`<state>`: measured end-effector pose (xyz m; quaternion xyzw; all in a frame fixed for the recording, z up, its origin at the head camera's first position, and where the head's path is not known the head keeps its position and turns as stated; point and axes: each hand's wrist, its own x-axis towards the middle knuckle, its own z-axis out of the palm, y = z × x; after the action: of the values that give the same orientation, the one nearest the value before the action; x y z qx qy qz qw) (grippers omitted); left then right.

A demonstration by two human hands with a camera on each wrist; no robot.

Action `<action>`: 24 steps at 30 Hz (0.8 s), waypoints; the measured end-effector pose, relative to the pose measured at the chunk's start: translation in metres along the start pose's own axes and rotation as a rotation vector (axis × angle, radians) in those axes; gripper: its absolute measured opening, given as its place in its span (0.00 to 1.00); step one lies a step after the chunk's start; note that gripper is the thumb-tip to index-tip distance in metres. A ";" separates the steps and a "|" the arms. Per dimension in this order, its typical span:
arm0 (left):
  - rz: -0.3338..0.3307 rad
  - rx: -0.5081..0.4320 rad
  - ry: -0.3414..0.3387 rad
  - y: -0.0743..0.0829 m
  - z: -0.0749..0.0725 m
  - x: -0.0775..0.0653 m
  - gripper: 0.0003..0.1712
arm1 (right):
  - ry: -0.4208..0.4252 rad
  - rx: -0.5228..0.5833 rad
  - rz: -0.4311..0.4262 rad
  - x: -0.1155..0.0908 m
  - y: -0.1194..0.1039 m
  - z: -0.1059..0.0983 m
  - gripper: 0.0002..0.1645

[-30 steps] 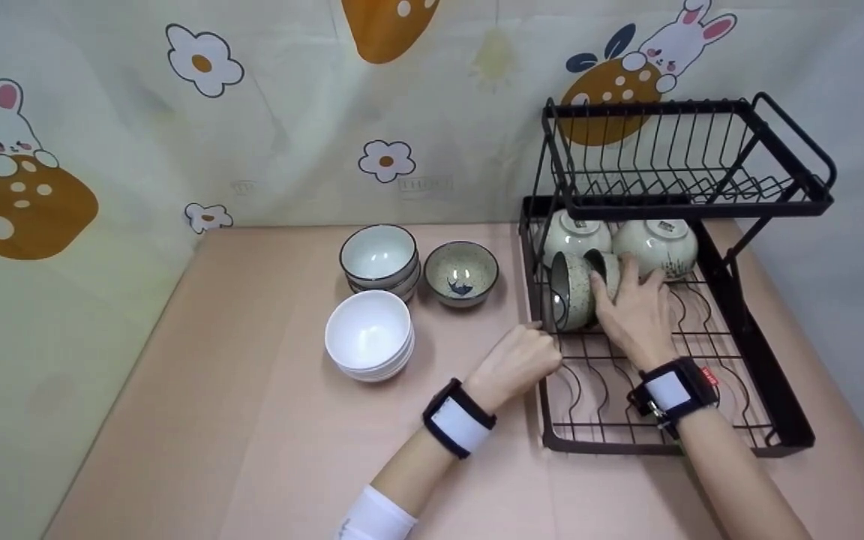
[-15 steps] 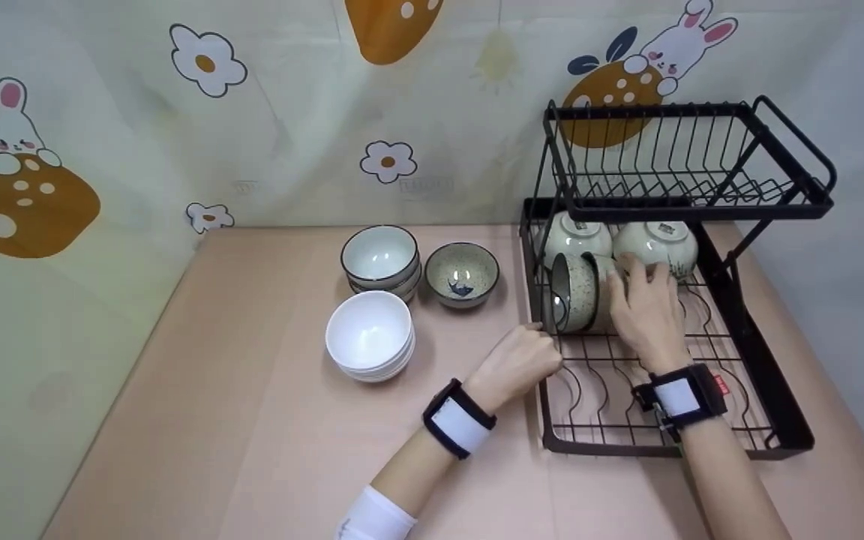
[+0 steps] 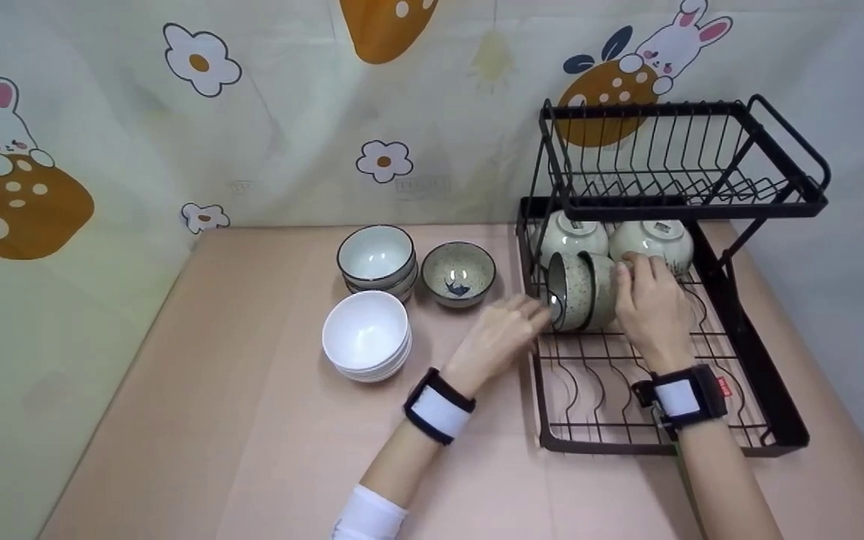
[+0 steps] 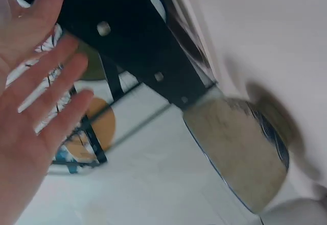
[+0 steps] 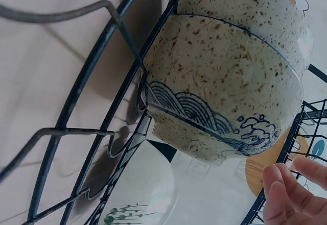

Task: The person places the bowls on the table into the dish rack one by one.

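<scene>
Two speckled bowls, one (image 3: 574, 292) partly inside the other (image 3: 603, 292), stand on their sides in the lower tier of a black dish rack (image 3: 664, 450). My right hand (image 3: 653, 315) is right beside their base side, fingers loosely bent; in the right wrist view its fingers (image 5: 294, 189) show apart from the bowl's foot, near a blue wave pattern (image 5: 204, 113). My left hand (image 3: 498, 334), slightly blurred, hovers at the rack's left edge with fingers spread out and nothing in them. A single speckled bowl (image 3: 460, 274) sits upright on the table just beyond it.
Two pale bowls (image 3: 571, 236) (image 3: 653, 244) lie upside down at the back of the lower tier. On the table are a stack of white bowls (image 3: 367, 334) and a stack of dark-rimmed bowls (image 3: 376, 259). The wire upper tier (image 3: 687, 195) overhangs the back.
My left hand has let go of the rack's left edge, opened and shifted up and left. My right hand has moved right as the second speckled bowl settled against the first.
</scene>
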<state>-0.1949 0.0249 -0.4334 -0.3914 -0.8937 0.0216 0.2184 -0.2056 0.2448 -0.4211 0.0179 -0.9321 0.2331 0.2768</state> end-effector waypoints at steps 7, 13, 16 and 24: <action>-0.358 0.065 0.065 -0.027 0.022 -0.007 0.29 | 0.017 -0.001 -0.024 0.000 0.001 0.002 0.21; -0.465 0.083 0.007 -0.035 0.043 -0.014 0.15 | 0.028 0.005 -0.049 -0.001 0.002 0.004 0.20; -0.457 0.077 -0.039 -0.036 0.047 -0.013 0.11 | 0.034 0.001 -0.049 -0.001 0.002 0.003 0.20; -0.479 0.103 -0.036 -0.036 0.047 -0.013 0.05 | 0.008 -0.004 -0.036 -0.001 0.002 0.003 0.20</action>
<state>-0.2307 -0.0028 -0.4729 -0.1560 -0.9625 0.0216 0.2210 -0.2069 0.2453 -0.4252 0.0331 -0.9309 0.2262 0.2849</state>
